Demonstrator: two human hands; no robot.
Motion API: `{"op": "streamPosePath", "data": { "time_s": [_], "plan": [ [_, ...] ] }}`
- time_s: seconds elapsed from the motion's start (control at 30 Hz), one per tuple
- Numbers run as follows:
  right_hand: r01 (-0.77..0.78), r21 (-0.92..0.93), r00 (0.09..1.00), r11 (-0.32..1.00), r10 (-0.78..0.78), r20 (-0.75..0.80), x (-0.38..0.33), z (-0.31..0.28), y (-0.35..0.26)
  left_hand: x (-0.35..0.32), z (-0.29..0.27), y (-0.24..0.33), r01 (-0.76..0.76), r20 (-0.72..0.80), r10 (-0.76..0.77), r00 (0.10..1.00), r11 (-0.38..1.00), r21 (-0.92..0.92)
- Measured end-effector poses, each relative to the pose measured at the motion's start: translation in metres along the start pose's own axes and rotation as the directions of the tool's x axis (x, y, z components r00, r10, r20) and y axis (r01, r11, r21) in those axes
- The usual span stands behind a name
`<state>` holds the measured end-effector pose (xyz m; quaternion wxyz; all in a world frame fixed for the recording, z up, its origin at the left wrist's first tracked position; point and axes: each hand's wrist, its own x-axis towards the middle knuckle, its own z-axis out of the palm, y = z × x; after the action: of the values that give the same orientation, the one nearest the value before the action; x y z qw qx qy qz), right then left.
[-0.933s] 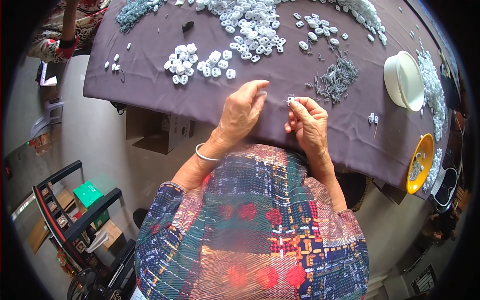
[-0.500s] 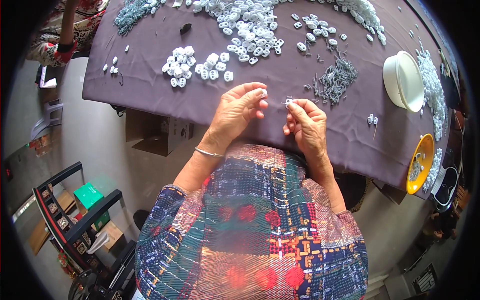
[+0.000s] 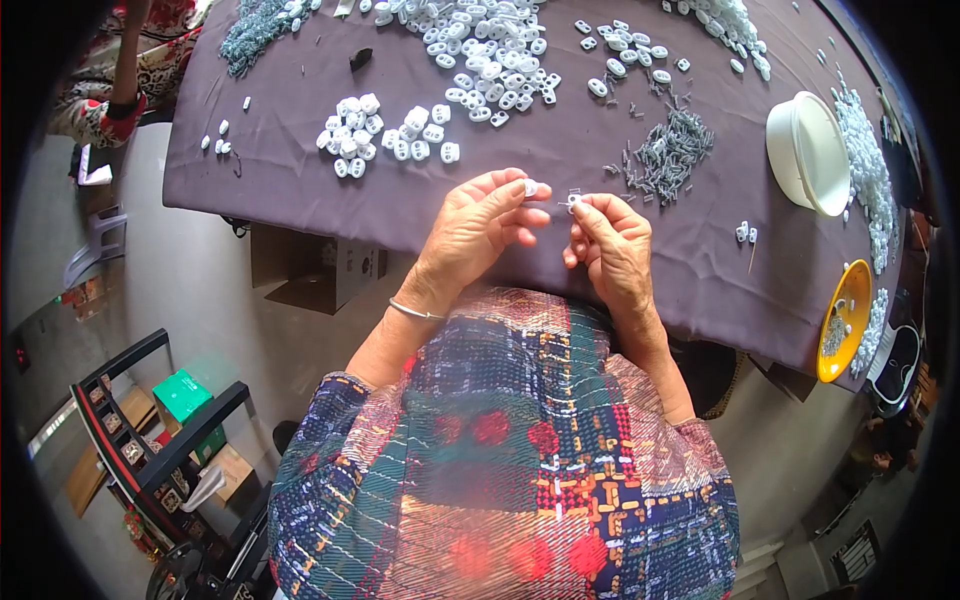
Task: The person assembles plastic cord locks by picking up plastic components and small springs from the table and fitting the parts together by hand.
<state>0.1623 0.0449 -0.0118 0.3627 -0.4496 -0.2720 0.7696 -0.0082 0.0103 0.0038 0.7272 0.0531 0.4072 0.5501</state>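
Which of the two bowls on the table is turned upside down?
The white bowl, at the table's right side, lies base up; the yellow bowl nearer the edge sits open, holding small parts.

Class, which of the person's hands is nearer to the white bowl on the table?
The right hand. It lies left of the white bowl, with bare cloth between; the left hand lies farther left, beyond the right hand.

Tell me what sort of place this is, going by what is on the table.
Probably a small hand-assembly workshop, perhaps home piecework. A purple cloth-covered table carries heaps of small white plastic parts and a pile of grey metal pieces, with a white bowl and a yellow bowl for sorting.
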Motion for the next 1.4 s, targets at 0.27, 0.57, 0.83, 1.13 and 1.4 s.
{"op": "streamPosePath", "data": {
  "time_s": [0.27,0.57,0.83,1.13,1.4],
  "plan": [
    [-0.001,-0.006,1.0,1.0,0.001,-0.006,-0.002,0.001,-0.002,-0.001,-0.007,-0.01,-0.33,-0.015,0.421,0.907,0.732,0.597],
    [-0.001,-0.009,0.999,1.0,0.002,0.04,-0.002,-0.001,-0.001,0.006,-0.013,-0.022,-0.5,0.486,0.614,0.622,-0.167,0.85],
    [-0.002,-0.007,0.999,1.0,0.003,0.038,0.0,-0.001,-0.003,0.004,-0.012,-0.015,-0.419,0.313,0.692,0.65,-0.017,0.908],
    [0.001,0.011,0.998,1.0,-0.002,0.055,-0.001,-0.003,-0.003,0.007,-0.006,0.002,-0.336,0.441,0.548,0.711,-0.288,0.897],
    [0.047,0.006,0.999,0.999,-0.047,0.017,-0.015,-0.001,-0.012,-0.002,0.004,0.007,0.084,-0.115,-0.06,0.992,0.973,0.216]
  ]
}}
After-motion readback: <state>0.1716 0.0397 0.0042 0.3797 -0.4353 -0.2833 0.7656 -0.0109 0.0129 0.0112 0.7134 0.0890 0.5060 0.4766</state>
